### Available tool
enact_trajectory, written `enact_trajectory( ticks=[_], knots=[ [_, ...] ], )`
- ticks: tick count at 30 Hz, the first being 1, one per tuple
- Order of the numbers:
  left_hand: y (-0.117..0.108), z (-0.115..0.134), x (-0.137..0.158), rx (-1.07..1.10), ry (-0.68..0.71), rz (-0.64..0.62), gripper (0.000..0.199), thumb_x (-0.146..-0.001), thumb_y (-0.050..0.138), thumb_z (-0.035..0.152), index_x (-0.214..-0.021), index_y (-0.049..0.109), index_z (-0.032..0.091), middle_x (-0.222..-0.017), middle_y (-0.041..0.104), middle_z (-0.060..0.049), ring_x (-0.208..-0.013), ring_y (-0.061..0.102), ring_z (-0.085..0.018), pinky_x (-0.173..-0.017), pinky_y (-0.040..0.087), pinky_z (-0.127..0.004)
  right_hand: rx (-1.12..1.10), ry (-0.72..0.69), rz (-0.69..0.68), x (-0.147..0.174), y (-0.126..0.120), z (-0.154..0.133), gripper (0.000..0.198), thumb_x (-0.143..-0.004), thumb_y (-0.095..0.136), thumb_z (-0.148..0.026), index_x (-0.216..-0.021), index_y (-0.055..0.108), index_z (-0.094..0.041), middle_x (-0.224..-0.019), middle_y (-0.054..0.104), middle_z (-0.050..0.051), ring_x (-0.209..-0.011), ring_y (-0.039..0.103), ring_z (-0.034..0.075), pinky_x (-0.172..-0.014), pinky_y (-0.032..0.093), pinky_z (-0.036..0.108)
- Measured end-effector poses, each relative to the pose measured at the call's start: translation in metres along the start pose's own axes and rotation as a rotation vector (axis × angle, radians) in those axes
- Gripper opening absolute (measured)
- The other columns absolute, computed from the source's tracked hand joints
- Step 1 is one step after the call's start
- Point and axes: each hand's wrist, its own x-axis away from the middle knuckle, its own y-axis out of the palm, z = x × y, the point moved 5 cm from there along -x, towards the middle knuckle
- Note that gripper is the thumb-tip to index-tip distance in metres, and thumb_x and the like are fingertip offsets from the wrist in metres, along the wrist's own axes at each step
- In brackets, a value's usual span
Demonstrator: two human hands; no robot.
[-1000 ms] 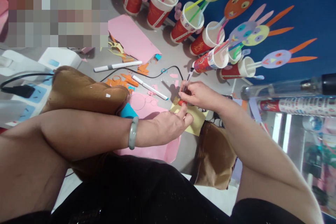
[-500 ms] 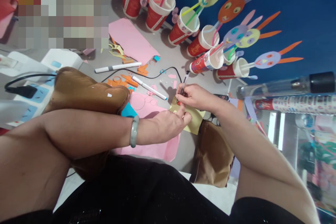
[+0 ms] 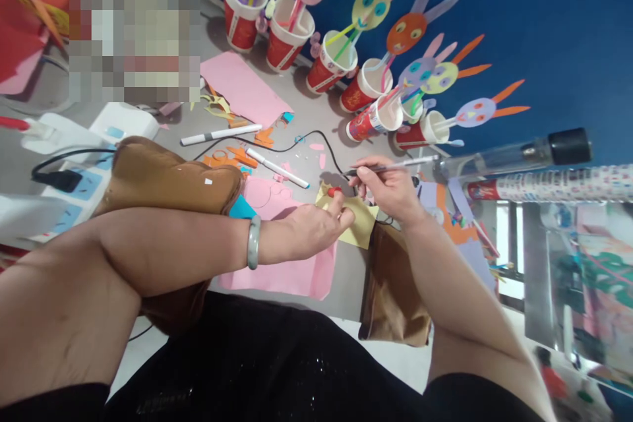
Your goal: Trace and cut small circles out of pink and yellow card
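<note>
My left hand [image 3: 319, 227], with a jade-like bangle at the wrist, rests over a sheet of yellow paper [image 3: 360, 214]. Its fingers are curled and press a small red piece [image 3: 334, 192] near the paper's upper left corner. The red piece is partly covered, so its exact kind cannot be told. In my right hand [image 3: 390, 191] is a slim pen [image 3: 418, 162], gripped between thumb and fingers and lying almost level, its dark end to the left. The pen is apart from the yellow paper. Pink paper [image 3: 301, 277] with drawn circles lies under my left forearm.
White markers [image 3: 277, 168], orange scraps [image 3: 242, 157] and a black cable [image 3: 297, 145] lie beyond my hands. Red paper cups [image 3: 327, 66] with paper rabbit heads line the blue wall. Brown pouches [image 3: 173, 175] and a power strip [image 3: 79, 188] flank the work, with a clear tube [image 3: 489, 165] at right.
My right hand has drawn back to the right from the red piece, and the pen has tipped from upright to nearly level. The left hand keeps its place on the paper.
</note>
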Motion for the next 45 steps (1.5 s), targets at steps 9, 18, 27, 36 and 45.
enact_trajectory(
  ticks=[9,18,27,36,45],
  knots=[
    [-0.01,0.018,0.007,-0.097,0.364,0.164,0.04,-0.1,0.032,0.0,-0.123,0.06,0.015,-0.121,0.072,-0.014,-0.079,0.077,-0.021,-0.055,0.05,-0.034,0.333,-0.21,0.013,0.03,0.018,0.022,0.027,-0.088,0.073,-0.035,-0.113,0.075,-0.023,-0.103,0.079,0.007,-0.082,0.072,0.022,-0.082,0.059,0.037],
    [-0.001,0.016,0.008,-0.148,0.535,0.14,0.022,-0.097,0.047,0.004,-0.107,0.062,0.018,-0.085,0.074,-0.006,-0.074,0.073,-0.021,-0.057,0.046,-0.035,0.257,-0.288,0.322,0.037,0.003,-0.001,0.029,-0.095,0.068,-0.051,-0.102,0.071,-0.024,-0.09,0.074,0.005,-0.071,0.067,0.019,-0.074,0.057,0.035],
    [0.003,0.014,0.016,-0.122,0.594,0.083,0.013,-0.099,0.049,0.013,-0.1,0.06,0.017,-0.084,0.073,-0.006,-0.065,0.068,-0.02,-0.056,0.042,-0.036,0.139,-0.069,0.592,0.131,-0.056,0.032,0.032,-0.087,0.077,-0.053,-0.099,0.07,-0.024,-0.072,0.066,-0.003,-0.054,0.058,0.014,-0.059,0.053,0.033],
    [0.02,0.01,0.011,-0.115,0.621,0.154,0.013,-0.101,0.049,0.014,-0.097,0.061,0.017,-0.083,0.071,-0.005,-0.063,0.065,-0.018,-0.056,0.041,-0.034,0.195,0.008,0.875,0.14,-0.126,0.082,0.032,-0.085,0.074,-0.052,-0.099,0.069,-0.023,-0.084,0.07,0.005,-0.069,0.064,0.021,-0.065,0.057,0.04],
    [0.018,0.011,0.011,-0.108,0.636,0.186,0.016,-0.099,0.048,0.009,-0.092,0.059,0.017,-0.08,0.069,-0.004,-0.06,0.063,-0.016,-0.055,0.039,-0.031,0.655,-0.135,0.416,0.026,-0.075,0.052,0.024,-0.095,0.06,-0.027,-0.113,0.074,-0.021,-0.109,0.076,0.013,-0.097,0.069,0.028,-0.091,0.053,0.043]
  ],
)
